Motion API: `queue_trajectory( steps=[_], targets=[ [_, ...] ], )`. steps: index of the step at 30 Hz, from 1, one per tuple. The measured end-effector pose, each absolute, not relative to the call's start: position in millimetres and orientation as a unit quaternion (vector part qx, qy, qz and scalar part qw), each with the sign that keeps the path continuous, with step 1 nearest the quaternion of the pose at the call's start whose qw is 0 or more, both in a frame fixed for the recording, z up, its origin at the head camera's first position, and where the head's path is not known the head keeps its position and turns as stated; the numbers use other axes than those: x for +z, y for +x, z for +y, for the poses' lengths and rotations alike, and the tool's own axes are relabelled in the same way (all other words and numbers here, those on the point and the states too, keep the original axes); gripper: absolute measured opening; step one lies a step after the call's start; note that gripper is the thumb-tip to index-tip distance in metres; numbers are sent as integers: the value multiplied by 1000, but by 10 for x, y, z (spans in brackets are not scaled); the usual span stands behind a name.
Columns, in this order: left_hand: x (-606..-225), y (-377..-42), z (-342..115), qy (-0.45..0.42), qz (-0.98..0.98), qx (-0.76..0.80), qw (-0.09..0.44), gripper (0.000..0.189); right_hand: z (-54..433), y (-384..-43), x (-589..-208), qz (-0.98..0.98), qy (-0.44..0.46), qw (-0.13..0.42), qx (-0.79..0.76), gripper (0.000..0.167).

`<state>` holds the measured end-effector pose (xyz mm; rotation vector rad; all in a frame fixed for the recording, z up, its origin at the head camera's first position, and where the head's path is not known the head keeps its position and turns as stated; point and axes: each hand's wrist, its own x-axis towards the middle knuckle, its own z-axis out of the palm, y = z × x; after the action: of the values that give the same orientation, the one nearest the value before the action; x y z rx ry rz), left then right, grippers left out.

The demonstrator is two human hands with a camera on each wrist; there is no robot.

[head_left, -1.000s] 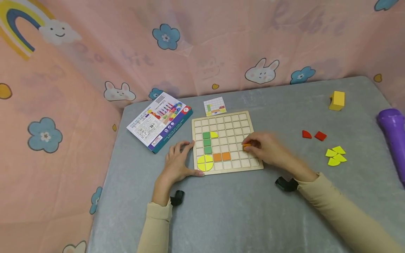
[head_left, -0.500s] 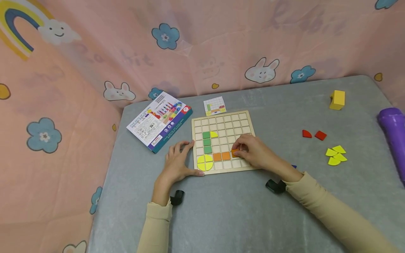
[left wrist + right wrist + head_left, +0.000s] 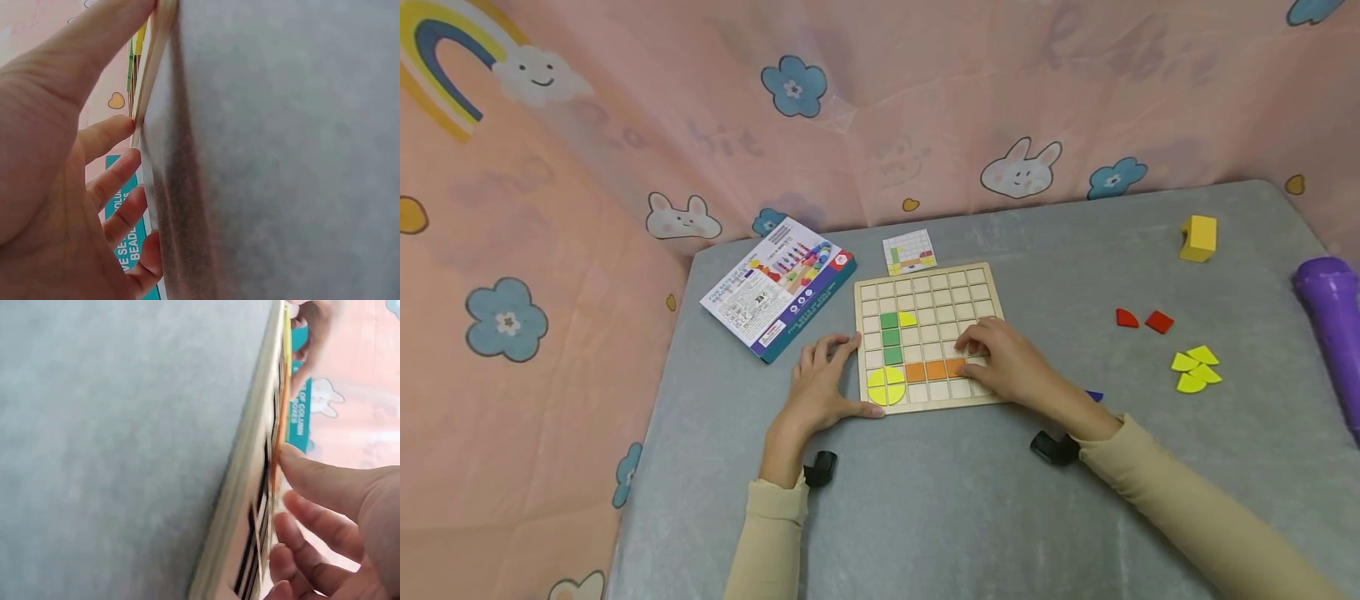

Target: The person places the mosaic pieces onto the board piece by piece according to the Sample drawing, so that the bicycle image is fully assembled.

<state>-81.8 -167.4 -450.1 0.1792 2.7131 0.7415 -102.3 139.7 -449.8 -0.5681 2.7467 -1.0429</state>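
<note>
A wooden grid board lies on the table, with square cells. My left hand steadies its near left corner, thumb at the front edge and index fingertip at the left edge. The thumb of my right hand presses on an orange square tile, which lies flat at the right end of a row of orange tiles. The other right fingers bend loosely over the board. Green square tiles form a column. Below them, yellow quarter-circle tiles make a circle, and one yellow quarter tile sits beside the top green.
Behind the board lies a pattern card, with a printed box to its left. At right are red tiles, yellow tiles, a yellow block and a purple cylinder-like object. A blue piece shows by the right wrist.
My right hand has carried the orange tile leftward to the end of the orange row, laid it flat and loosened its pinch. The left hand has stayed at the board's corner.
</note>
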Motion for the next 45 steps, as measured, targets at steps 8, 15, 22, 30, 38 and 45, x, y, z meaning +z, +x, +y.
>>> queue_trajectory(
  steps=[8,15,22,30,38,45],
  targets=[
    [-4509,-828,-1675,63,950,260,160,120,1770,-854,-4439,925,-150,102,-334,26],
    [-4518,-824,-1681,65,950,261,159,120,2280,-606,-4494,938,-126,65,-317,31],
    [-4513,-817,-1680,66,950,260,158,120,2644,-335,-4556,951,-100,11,-293,29],
    [-4511,-819,-1677,64,950,259,162,120,2673,-289,-4540,955,-73,20,-286,23],
    [-4520,-817,-1678,67,950,259,160,120,2504,-370,-4530,958,-101,21,-269,20],
    [-4523,-818,-1680,65,951,259,156,120,2195,-482,-4441,953,-120,38,-277,17]
  ],
)
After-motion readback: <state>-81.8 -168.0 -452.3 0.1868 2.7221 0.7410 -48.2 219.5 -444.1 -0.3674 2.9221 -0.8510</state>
